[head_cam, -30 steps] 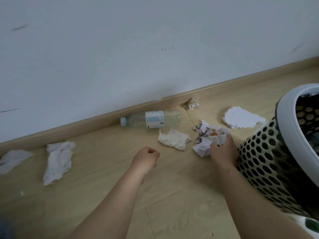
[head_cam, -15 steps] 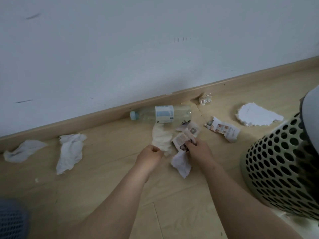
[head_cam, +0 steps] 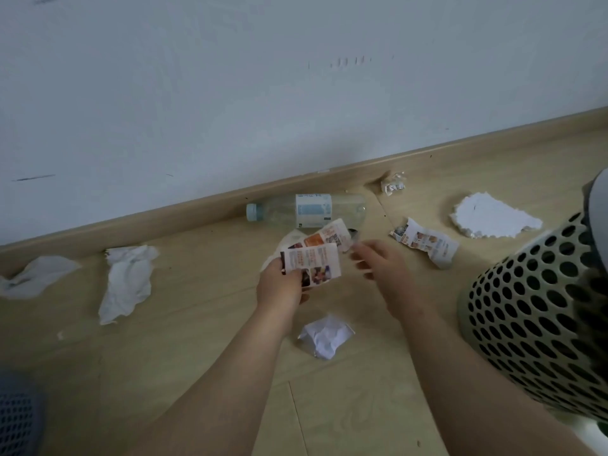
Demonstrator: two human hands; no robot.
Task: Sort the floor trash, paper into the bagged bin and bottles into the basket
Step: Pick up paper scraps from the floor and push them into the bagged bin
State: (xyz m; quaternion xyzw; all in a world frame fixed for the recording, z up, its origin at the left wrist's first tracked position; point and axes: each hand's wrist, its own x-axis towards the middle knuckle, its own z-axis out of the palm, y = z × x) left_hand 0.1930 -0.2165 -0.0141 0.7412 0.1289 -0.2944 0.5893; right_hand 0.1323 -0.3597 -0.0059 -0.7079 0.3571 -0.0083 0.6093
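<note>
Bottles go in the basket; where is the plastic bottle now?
In the head view the plastic bottle lies on its side along the baseboard, just beyond the printed papers in the left hand.

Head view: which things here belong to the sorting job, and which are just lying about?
Job: printed leaflets in the left hand; plastic bottle; crumpled white paper; printed scrap; torn white sheets; long tissue; far-left tissue; perforated bin; blue basket.
Just lying about: small crinkled wrapper by the baseboard, material too unclear to sort.
</note>
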